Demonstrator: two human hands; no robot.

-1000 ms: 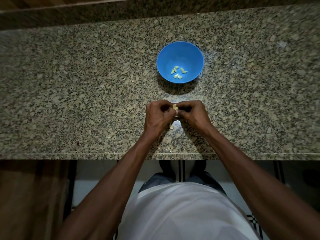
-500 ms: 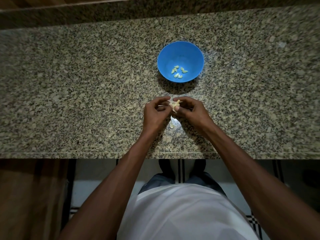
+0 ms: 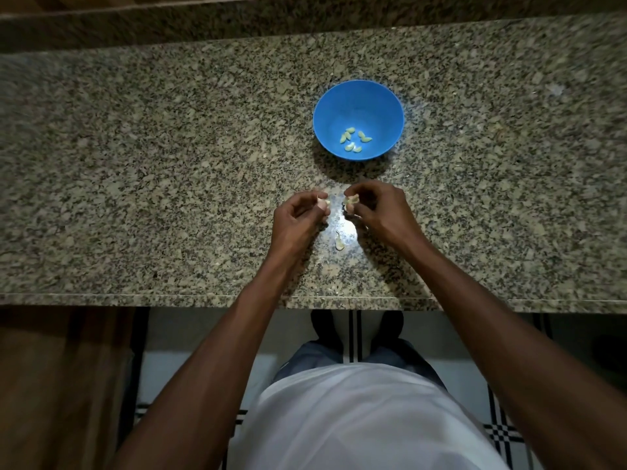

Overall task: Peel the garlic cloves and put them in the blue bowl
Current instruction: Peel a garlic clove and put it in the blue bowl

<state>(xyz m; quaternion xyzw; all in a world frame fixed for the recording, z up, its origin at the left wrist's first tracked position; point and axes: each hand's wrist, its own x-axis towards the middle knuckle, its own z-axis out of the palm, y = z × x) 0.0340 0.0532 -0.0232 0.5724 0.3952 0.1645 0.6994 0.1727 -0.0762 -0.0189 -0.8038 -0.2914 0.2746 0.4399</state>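
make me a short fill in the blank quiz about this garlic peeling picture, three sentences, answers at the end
1. The peeled cloves lie inside the ____ bowl.
2. The left hand and the right hand each pinch a piece of garlic, and the two hands are ____ each other.
3. A loose scrap of garlic skin lies on the counter ____ the two hands.

Answers: blue; apart from; between

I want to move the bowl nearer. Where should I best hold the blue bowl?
Probably pinch the near rim of the blue bowl from above, thumb outside. It stands upright and open, the rim is bare all around, and the peeled cloves lie low in the middle.
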